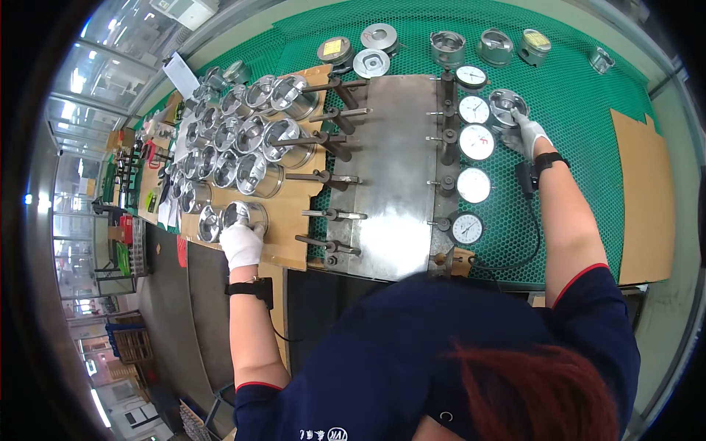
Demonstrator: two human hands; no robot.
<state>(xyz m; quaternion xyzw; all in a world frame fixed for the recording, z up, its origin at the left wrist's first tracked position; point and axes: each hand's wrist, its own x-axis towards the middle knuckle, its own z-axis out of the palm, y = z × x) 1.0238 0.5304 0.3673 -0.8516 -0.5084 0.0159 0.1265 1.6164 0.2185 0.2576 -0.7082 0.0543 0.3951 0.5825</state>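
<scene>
Silvery metal, round and hollow, 1 piston (pixel 503 98) is over green matting (pixel 581 154) beside 5 dial gauges (pixel 476 142), its rim pinched by the right hand (pixel 532 135); the left hand (pixel 241 245), fingers curled, grips a shiny second piston (pixel 252 213) above cardboard (pixel 287 246).

Person wears a navy shirt (pixel 368 345), short sleeves (pixel 588 290) edged in red, small white print (pixel 337 434) on the cloth. Left hand (pixel 241 245) and right hand (pixel 532 134) each in a white glove. Black strap (pixel 551 158) round each wrist, carrying a small dark box (pixel 525 176) with a thin black cable (pixel 539 234).
</scene>
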